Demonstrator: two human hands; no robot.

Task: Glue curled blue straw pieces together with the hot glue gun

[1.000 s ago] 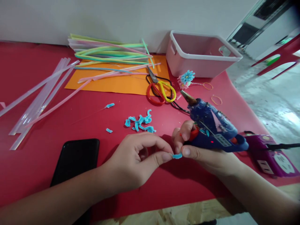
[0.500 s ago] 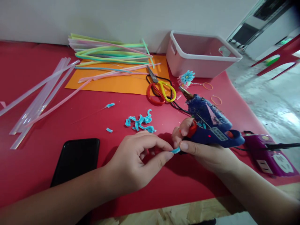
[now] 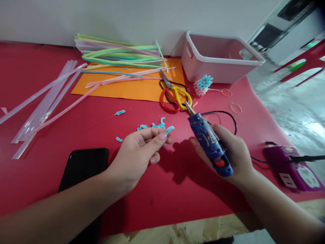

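Note:
Between thumb and index finger, my left hand (image 3: 144, 149) pinches a short, curved piece of blue pipe cleaner (image 3: 170, 129). My right hand (image 3: 235, 152) is wrapped round a dark blue hot glue gun (image 3: 207, 139), whose metal nozzle points up and to the left, away from me. The nozzle and the blue piece are apart. Partly hidden behind my left fingers lies a small heap of blue pipe cleaner pieces (image 3: 158, 125). Left of it are one loose bit (image 3: 119, 139) and a blue piece on a thin stem (image 3: 120, 112).
Scissors (image 3: 171, 93) lie partly on orange paper (image 3: 114, 89) beside bundled pipe cleaners (image 3: 122, 56). A pink basket (image 3: 220, 67) stands behind small blue and pink flowers (image 3: 204, 82). A black phone (image 3: 85, 166) lies at left, clear sticks (image 3: 48, 105) beyond it, a purple power socket (image 3: 294, 169) at right.
My hands have moved apart. The left has carried the blue piece up and leftward, free of the right fingers. My right hand has turned the glue gun upright and now grips its handle.

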